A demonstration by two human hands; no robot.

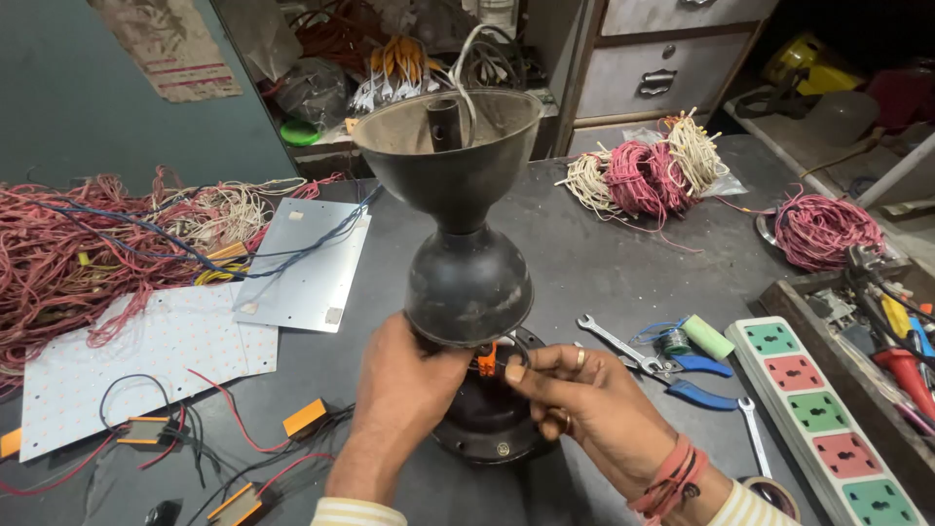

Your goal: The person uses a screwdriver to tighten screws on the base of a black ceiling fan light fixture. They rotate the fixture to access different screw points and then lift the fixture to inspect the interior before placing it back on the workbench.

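Fan downrod assembly [466, 224] upright, both hands [409, 390] steadying

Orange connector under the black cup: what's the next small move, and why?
Probably steady the lower black cup with the left hand while the right hand works the orange connector. The fingers already pinch it, and the tall assembly looks top-heavy.

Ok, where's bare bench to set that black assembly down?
Bare bench lies between the black canopy cups and the wire bundles, above the spanner. The tangled wires, LED panel, pliers and power strip crowd elsewhere.
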